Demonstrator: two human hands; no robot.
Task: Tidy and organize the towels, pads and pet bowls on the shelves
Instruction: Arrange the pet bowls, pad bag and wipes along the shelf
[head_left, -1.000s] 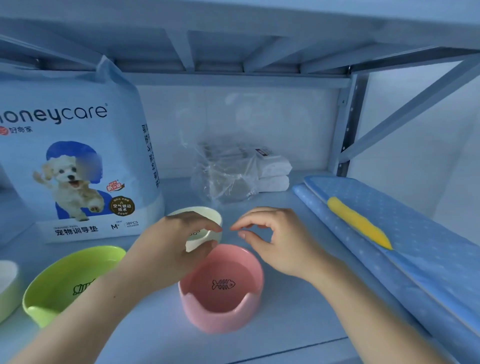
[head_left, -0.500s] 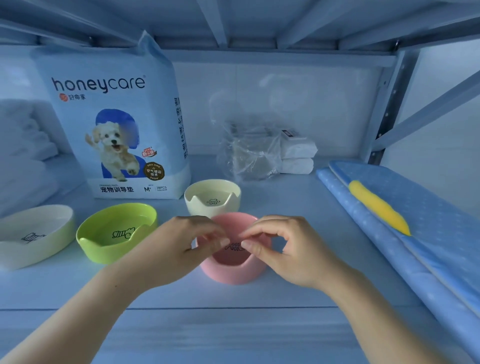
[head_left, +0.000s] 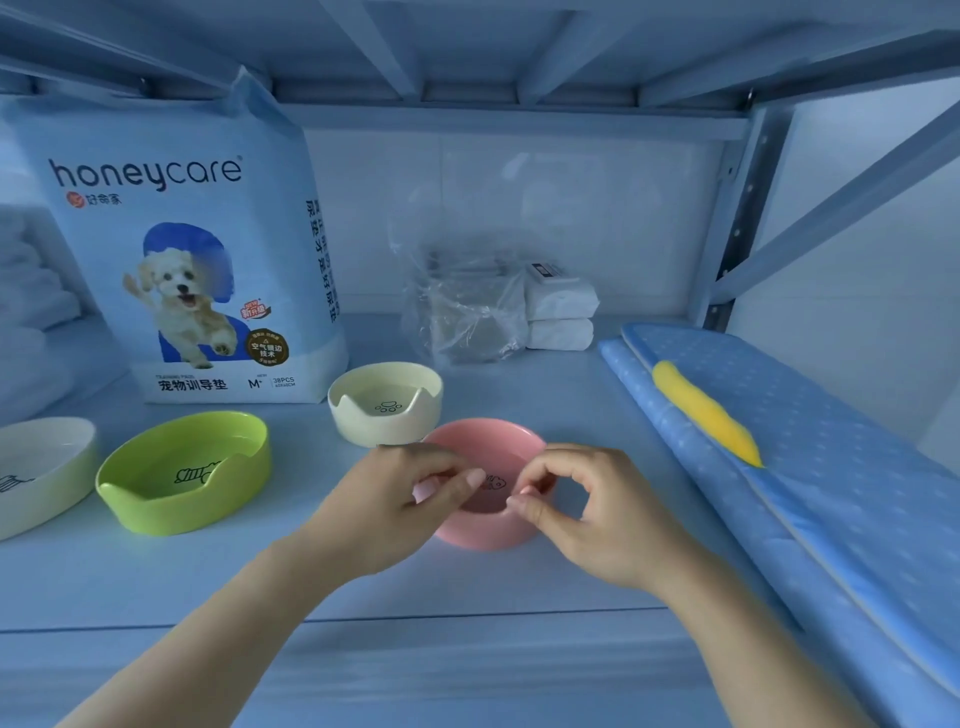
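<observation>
A pink pet bowl (head_left: 487, 435) with a fish mark stands on the shelf board (head_left: 467, 587), near the front. My left hand (head_left: 395, 501) pinches its near rim on the left. My right hand (head_left: 589, 514) pinches the same rim on the right, thumb and forefinger curled. Just behind the pink bowl sits a cream bowl (head_left: 385, 402) with a paw print, touching it or nearly so. A green bowl (head_left: 182, 473) and a white bowl (head_left: 39, 467) stand to the left. A tall bag of training pads (head_left: 192, 260) stands at the back left.
Folded white towels (head_left: 26, 291) lie at the far left. A clear plastic pack (head_left: 467, 317) and two white folded pads (head_left: 561, 314) sit at the back. A blue dotted mat (head_left: 810, 447) with a yellow patch fills the right side. A shelf upright (head_left: 727, 234) stands behind it.
My left hand came off the cream bowl and both hands closed on the pink bowl's near rim. The view drew back, bringing the green and white bowls into sight.
</observation>
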